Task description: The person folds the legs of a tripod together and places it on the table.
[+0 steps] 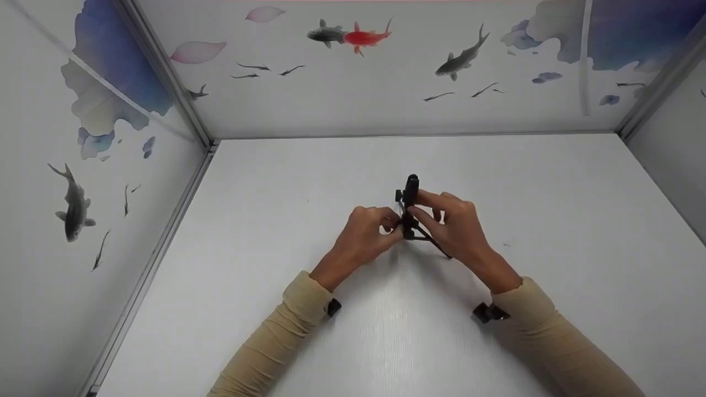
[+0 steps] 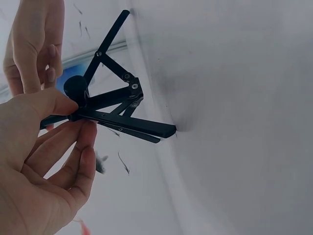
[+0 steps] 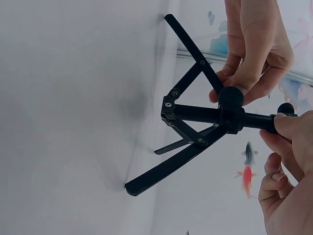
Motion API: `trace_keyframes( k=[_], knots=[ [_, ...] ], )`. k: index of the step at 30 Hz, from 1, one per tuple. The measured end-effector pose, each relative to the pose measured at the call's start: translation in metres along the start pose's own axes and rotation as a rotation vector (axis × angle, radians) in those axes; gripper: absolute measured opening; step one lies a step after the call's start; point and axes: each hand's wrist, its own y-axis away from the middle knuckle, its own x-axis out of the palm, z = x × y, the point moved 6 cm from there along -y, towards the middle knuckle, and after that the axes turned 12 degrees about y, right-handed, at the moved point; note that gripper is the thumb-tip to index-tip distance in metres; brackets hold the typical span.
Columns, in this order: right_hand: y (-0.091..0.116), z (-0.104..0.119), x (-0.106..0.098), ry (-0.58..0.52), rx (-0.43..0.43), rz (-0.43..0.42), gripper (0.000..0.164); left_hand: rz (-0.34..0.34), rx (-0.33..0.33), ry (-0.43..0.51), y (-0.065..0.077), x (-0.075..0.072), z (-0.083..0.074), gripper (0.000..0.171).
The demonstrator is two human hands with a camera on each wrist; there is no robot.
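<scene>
A small black tripod [image 1: 411, 193] stands on the white table with its hinged legs spread. My left hand [image 1: 364, 234] pinches it low down; in the left wrist view the thumb and fingers of that hand [image 2: 54, 147] close on the collar where the legs meet, beside a round knob [image 2: 75, 86]. Higher up, my right hand [image 1: 458, 223] holds the centre column. The right wrist view shows its thumb [image 3: 288, 125] against the column near a second, smaller knob [image 3: 285, 108]. Leg tips [image 3: 131, 188] reach the table surface. Part of the collar is hidden behind my left fingers.
The white table [image 1: 265, 182] is bordered by panels at the back [image 1: 386, 105] and the left side [image 1: 33, 165], printed with fish and lotus leaves. Metal rails run along the left corner. Small black devices [image 1: 488, 312] sit under both sleeve cuffs.
</scene>
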Motion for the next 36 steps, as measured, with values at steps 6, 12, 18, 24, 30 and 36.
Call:
trace_keyframes(
  k=[6, 12, 18, 24, 30, 36],
  knots=[
    [0.0007, 0.0003, -0.0001, -0.006, -0.004, -0.002, 0.032, -0.011, 0.005, -0.006, -0.0003, -0.0001, -0.0002, 0.011],
    [0.0006, 0.0000, -0.0001, -0.007, -0.001, 0.002, 0.033, -0.023, 0.022, -0.006, -0.0003, 0.0000, -0.0007, 0.010],
    [0.0005, 0.0004, -0.0009, -0.006, -0.017, 0.001, 0.034, -0.034, 0.042, -0.005, 0.0006, -0.0015, -0.0027, 0.011],
    [0.0013, -0.0005, -0.0016, -0.006, -0.019, 0.002, 0.035, -0.032, 0.046, -0.002, 0.0001, -0.0017, -0.0040, 0.012],
    [0.0012, -0.0007, -0.0023, -0.012, -0.031, -0.006, 0.035, -0.043, 0.054, 0.005, -0.0005, -0.0022, -0.0040, 0.011],
    [0.0014, -0.0013, -0.0019, -0.009, -0.031, -0.002, 0.035, -0.049, 0.059, 0.016, -0.0002, -0.0020, -0.0030, 0.011]
  ],
)
